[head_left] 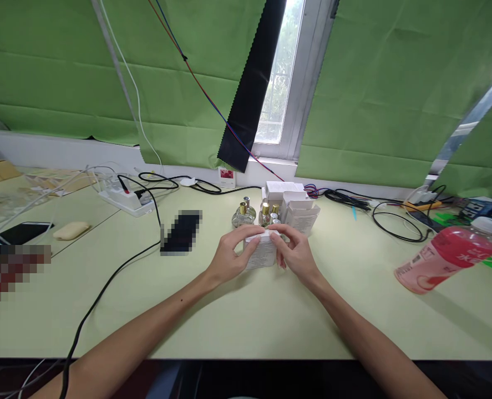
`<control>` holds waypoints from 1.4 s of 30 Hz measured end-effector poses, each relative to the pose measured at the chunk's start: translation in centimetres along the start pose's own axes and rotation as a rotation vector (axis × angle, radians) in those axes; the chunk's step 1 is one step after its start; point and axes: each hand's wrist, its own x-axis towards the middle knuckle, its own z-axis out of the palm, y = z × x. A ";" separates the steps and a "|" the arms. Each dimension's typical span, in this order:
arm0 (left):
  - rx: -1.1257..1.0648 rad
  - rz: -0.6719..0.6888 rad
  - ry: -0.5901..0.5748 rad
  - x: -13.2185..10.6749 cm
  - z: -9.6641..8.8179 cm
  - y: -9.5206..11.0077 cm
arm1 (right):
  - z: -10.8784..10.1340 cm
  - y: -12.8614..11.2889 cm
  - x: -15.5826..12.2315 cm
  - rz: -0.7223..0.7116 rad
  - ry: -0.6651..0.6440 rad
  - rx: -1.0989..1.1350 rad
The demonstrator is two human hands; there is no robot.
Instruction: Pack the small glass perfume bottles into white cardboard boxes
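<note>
A small white printed box (261, 252) is held upright between both hands over the middle of the table. My left hand (231, 252) is closed on its left side, thumb on the near face and fingers along the top edge. On the right side, my right hand (299, 256) grips the box with thumb and fingers near its top corner. Just behind stand several glass perfume bottles (243, 216) with gold and silver caps, partly hidden by the hands. Beside them, white boxes (303, 215) stand together, at least one with its flaps up.
A pink-labelled drink bottle (441, 259) leans at the right in this view. A dark blurred phone-like object (182, 231) lies left of my hands. Black cable (116, 271) runs across the left side to a white power strip (127, 200). More cables (345, 197) lie along the wall.
</note>
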 end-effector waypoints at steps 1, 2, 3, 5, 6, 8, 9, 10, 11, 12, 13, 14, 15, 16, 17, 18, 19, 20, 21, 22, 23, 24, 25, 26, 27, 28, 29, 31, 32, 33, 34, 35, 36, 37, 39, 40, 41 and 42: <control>0.004 0.008 -0.005 0.1 -0.1 -0.1 | 0.0 0.0 0.0 -0.002 0.002 -0.003; 0.009 0.014 -0.012 0.2 -0.3 -0.1 | 0.0 0.0 0.0 -0.003 0.003 -0.005; 0.014 0.020 -0.016 0.2 -0.4 -0.2 | 0.1 0.0 0.0 -0.004 0.004 -0.008; 0.026 0.028 -0.030 0.4 -0.7 -0.3 | 0.1 0.0 0.1 -0.006 0.006 -0.013; 0.032 0.034 -0.031 0.5 -0.9 -0.3 | 0.1 -0.1 0.1 -0.006 0.006 -0.015; 0.047 0.045 -0.021 0.6 -1.2 -0.4 | 0.1 0.0 0.1 -0.005 0.008 -0.016; 0.057 0.049 -0.011 0.7 -1.3 -0.5 | 0.1 0.0 0.1 -0.003 0.011 -0.017; 0.068 0.053 0.000 0.7 -1.4 -0.5 | 0.1 0.0 0.1 -0.001 0.013 -0.017; 0.080 0.056 0.010 0.8 -1.5 -0.6 | 0.1 0.1 0.2 0.002 0.016 -0.016; 0.093 0.060 0.018 0.9 -1.6 -0.6 | 0.1 0.1 0.2 0.003 0.018 -0.015; 0.108 0.065 0.027 0.9 -1.7 -0.6 | 0.0 0.1 0.2 0.003 0.020 -0.013; 0.122 0.071 0.036 0.9 -1.7 -0.6 | 0.0 0.2 0.2 0.002 0.021 -0.011; 0.136 0.078 0.047 1.0 -1.8 -0.6 | 0.0 0.2 0.2 0.001 0.022 -0.010; 0.150 0.086 0.061 1.0 -1.8 -0.6 | 0.0 0.2 0.2 -0.001 0.024 -0.010; 0.166 0.094 0.079 1.0 -1.8 -0.6 | 0.1 0.2 0.2 -0.001 0.026 -0.012; 0.182 0.101 0.100 1.1 -1.8 -0.6 | 0.1 0.2 0.2 -0.001 0.031 -0.015; 0.199 0.107 0.123 1.1 -1.8 -0.5 | 0.1 0.1 0.2 -0.002 0.034 -0.017; 0.216 0.109 0.143 1.1 -1.8 -0.5 | 0.1 0.1 0.2 -0.004 0.039 -0.020; 0.233 0.108 0.159 1.1 -1.8 -0.4 | 0.1 0.0 0.1 -0.007 0.044 -0.022; 0.249 0.103 0.172 1.1 -1.7 -0.2 | 0.1 0.0 0.1 -0.009 0.049 -0.026; 0.263 0.095 0.180 1.0 -1.7 -0.1 | 0.1 0.0 0.1 -0.011 0.054 -0.031; 0.275 0.088 0.190 1.0 -1.6 0.0 | 0.1 0.0 0.1 -0.011 0.061 -0.037; 0.284 0.081 0.203 0.9 -1.6 0.1 | 0.2 0.0 0.1 -0.011 0.068 -0.046; 0.288 0.074 0.218 0.9 -1.5 0.3 | 0.2 0.0 0.1 -0.011 0.075 -0.055; 0.286 0.066 0.232 0.8 -1.4 0.4 | 0.2 0.1 0.1 -0.013 0.081 -0.064; 0.276 0.056 0.244 0.7 -1.3 0.5 | 0.2 0.1 0.0 -0.016 0.087 -0.072; 0.263 0.046 0.252 0.6 -1.1 0.5 | 0.2 0.2 0.0 -0.021 0.093 -0.080; 0.232 0.030 0.263 0.5 -0.9 0.6 | 0.2 0.3 0.0 -0.036 0.109 -0.091; 0.217 0.025 0.264 0.4 -0.8 0.6 | 0.2 0.3 0.0 -0.044 0.118 -0.093; 0.205 0.022 0.265 0.4 -0.7 0.5 | 0.2 0.3 -0.1 -0.052 0.127 -0.094; 0.195 0.019 0.267 0.4 -0.7 0.5 | 0.2 0.3 -0.1 -0.059 0.135 -0.095; 0.186 0.013 0.268 0.3 -0.6 0.5 | 0.2 0.3 -0.2 -0.064 0.142 -0.097; 0.178 0.003 0.267 0.3 -0.6 0.5 | 0.2 0.2 -0.2 -0.067 0.149 -0.100; 0.169 -0.011 0.267 0.3 -0.5 0.5 | 0.2 0.2 -0.2 -0.069 0.154 -0.105; 0.140 -0.052 0.276 0.3 -0.5 0.5 | 0.2 0.1 -0.2 -0.070 0.162 -0.116; 0.122 -0.078 0.282 0.3 -0.4 0.5 | 0.2 0.1 -0.2 -0.069 0.164 -0.121; 0.103 -0.108 0.288 0.3 -0.4 0.5 | 0.2 0.1 -0.2 -0.068 0.165 -0.125; 0.084 -0.138 0.295 0.2 -0.4 0.5 | 0.2 0.1 -0.2 -0.065 0.167 -0.128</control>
